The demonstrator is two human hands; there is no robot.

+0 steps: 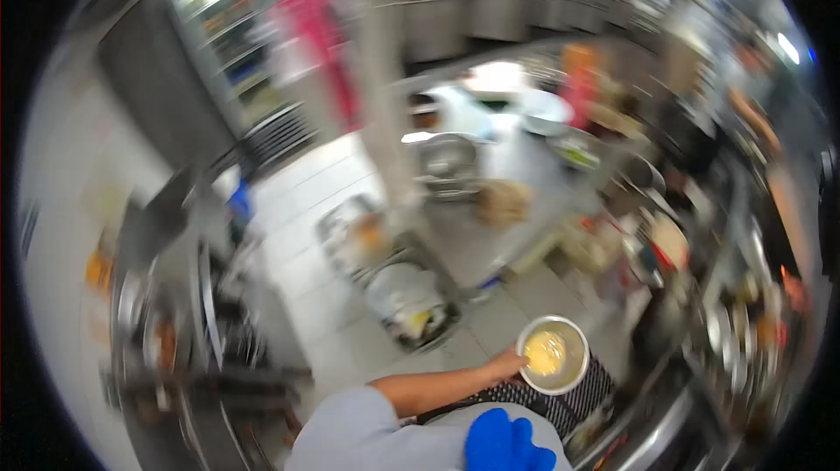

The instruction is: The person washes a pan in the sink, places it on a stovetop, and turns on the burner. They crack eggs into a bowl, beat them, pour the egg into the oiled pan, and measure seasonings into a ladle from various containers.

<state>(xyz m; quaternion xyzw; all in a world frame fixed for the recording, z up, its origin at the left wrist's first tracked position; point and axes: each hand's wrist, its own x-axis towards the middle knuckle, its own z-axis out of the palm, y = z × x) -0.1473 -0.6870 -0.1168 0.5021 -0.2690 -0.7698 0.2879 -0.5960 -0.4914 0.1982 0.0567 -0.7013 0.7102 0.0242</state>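
Observation:
My left hand (507,366) grips the left rim of a round metal bowl (577,357) at the lower middle of the head view. Inside the bowl lies a pale yellow food (545,353), blurred by motion. The bowl is held out in front of my body, above a dark patterned mat (591,401). A bright blue cloth or glove-like item (503,443) shows against my clothing at the bottom edge. My right hand is not in view.
A steel work table (490,248) with a metal pot (448,160) and bowls stands ahead. Crates (407,296) sit on the tiled floor. Steel counters (262,305) are at the left, and a cluttered cooking area with a person's arm (787,208) is at the right.

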